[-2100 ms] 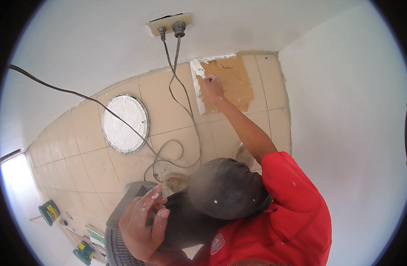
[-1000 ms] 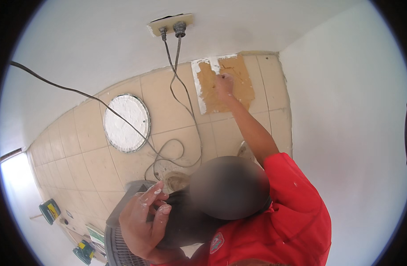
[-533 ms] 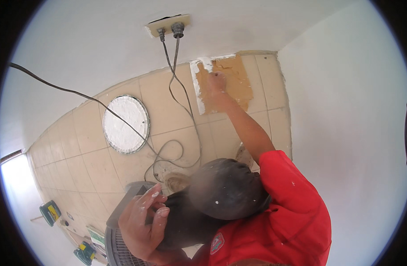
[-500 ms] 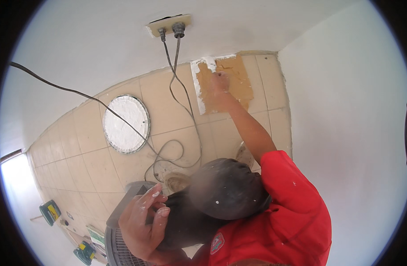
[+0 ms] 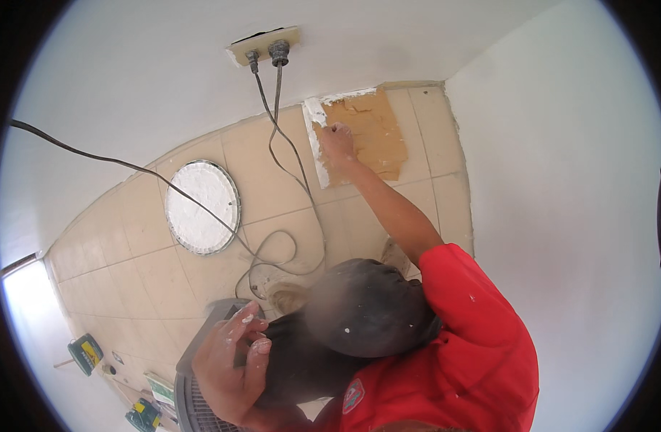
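Observation:
My right hand [image 5: 336,138] reaches far forward on a straight arm in a red sleeve. It presses on the upper left of a bare brown patch [image 5: 373,137] in the beige tiled floor, beside the patch's white plaster edge [image 5: 316,133]. Its fingers are curled; whether they hold anything is hidden. My left hand [image 5: 233,358], speckled with white plaster, rests with fingers apart on dark trousers [image 5: 294,367] near a dusty dark cap [image 5: 366,306].
A round pan of white plaster [image 5: 201,207] lies on the tiles to the left. Black cables [image 5: 273,144] run from a wall socket [image 5: 264,45] across the floor. A grey ribbed grille [image 5: 193,392] and green-yellow tools [image 5: 85,353] lie lower left. White walls enclose the corner.
My right hand has rubbed over the brown patch, sliding a little right and then back to its upper left edge. The left hand has stayed on the trousers.

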The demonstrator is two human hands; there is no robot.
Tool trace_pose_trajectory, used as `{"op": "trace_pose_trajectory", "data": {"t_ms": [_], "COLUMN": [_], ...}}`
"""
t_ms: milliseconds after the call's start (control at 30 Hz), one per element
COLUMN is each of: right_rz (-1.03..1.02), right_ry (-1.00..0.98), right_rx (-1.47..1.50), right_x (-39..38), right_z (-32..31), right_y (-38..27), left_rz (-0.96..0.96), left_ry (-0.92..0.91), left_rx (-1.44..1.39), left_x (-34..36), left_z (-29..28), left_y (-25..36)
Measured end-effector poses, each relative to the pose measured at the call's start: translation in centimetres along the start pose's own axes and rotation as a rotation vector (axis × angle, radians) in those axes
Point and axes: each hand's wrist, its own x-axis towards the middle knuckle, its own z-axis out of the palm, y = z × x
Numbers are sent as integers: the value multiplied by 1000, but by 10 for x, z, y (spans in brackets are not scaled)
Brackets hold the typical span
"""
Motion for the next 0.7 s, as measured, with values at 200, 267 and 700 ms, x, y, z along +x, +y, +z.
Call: {"op": "trace_pose_trajectory", "data": {"t_ms": [200, 267, 700], "right_rz": [11, 57, -65], "right_ry": [306, 352, 31], "right_rx": [6, 98, -58], "right_x": [65, 73, -6], "right_z": [-37, -57, -30], "right_y": [45, 52, -27], "left_rz": [28, 33, 26], "left_ry": [-3, -1, 84], "left_rx": [3, 8, 101], "left_x": [-1, 0, 1], "left_z": [-1, -1, 10], "left_y": [-4, -3, 5]}}
